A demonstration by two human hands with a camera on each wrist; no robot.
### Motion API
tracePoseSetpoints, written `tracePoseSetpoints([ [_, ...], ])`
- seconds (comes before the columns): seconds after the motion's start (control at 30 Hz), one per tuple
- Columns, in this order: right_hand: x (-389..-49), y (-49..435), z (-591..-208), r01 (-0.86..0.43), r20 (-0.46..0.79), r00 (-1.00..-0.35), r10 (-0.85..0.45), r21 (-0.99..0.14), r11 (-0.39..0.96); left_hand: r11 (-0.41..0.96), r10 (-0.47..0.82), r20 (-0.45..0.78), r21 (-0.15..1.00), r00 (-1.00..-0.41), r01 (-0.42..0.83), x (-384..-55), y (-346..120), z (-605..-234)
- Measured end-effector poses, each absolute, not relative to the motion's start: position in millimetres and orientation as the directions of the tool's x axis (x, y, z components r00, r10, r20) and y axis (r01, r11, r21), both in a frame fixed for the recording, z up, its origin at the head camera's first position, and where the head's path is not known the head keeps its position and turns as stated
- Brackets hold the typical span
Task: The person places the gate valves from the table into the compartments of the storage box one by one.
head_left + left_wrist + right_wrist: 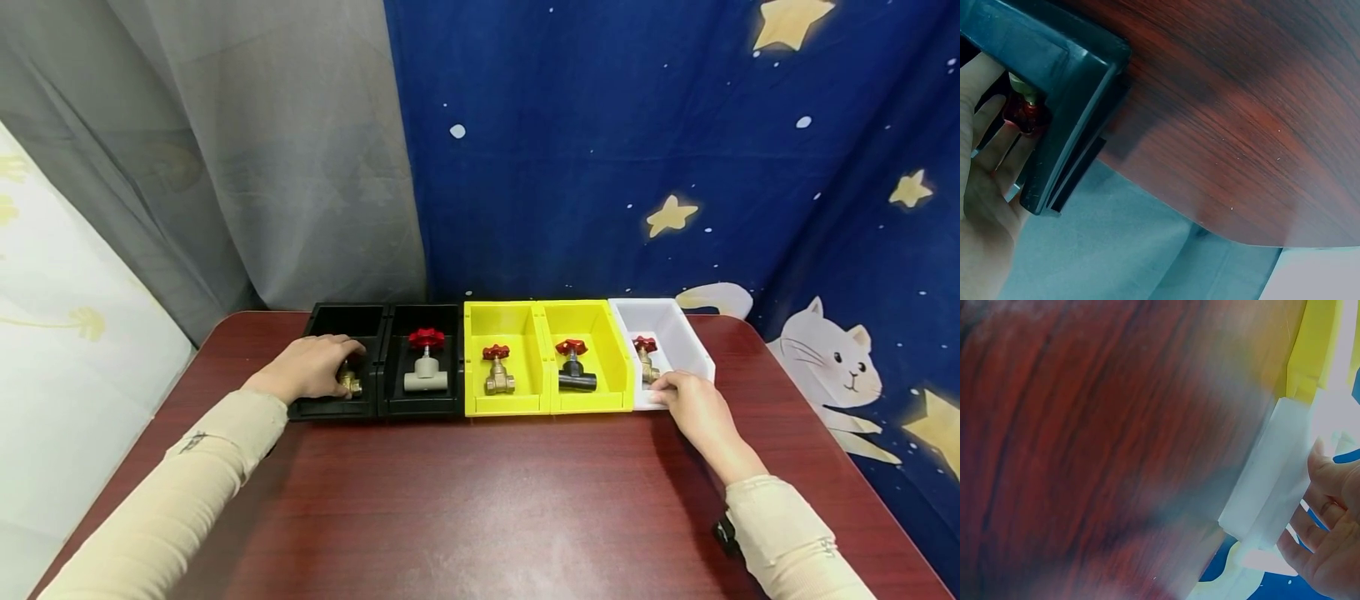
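Note:
My left hand [318, 364] reaches into the leftmost black bin [337, 408], its thumb and fingers round a brass gate valve [349, 382]. In the left wrist view, the valve's red handwheel [1027, 115] lies against the fingers, and the bin wall covers part of the body. Over the front of the white bin [693, 354], my right hand [697, 408] has its thumb and forefinger at the lower body of another brass gate valve [648, 372] with a red handwheel. The right wrist view shows this hand [1332, 531] beside the bin wall, its fingers bent.
Between the hands, the second black bin [420, 407] holds a grey tee-shaped valve [426, 373]. Two yellow bins [510, 406] hold a brass valve [498, 379] and a black valve [576, 377]. The bins stand side by side on a reddish-brown table [480, 500], with curtains behind.

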State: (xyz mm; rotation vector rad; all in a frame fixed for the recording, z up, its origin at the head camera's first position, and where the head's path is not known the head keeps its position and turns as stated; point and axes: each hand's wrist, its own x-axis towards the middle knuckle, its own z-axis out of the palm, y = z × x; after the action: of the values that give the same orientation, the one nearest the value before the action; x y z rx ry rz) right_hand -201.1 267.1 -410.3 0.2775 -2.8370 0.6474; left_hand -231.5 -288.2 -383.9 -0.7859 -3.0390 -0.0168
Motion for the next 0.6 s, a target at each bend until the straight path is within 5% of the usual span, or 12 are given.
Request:
tracePoseSetpoints([
  [0.6, -199, 273, -415, -0.262, 0.312, -0.942, -0.126, -0.447, 0.856, 0.934, 0.316, 0.149, 0.123, -0.937, 0.334, -210, -280, -362],
])
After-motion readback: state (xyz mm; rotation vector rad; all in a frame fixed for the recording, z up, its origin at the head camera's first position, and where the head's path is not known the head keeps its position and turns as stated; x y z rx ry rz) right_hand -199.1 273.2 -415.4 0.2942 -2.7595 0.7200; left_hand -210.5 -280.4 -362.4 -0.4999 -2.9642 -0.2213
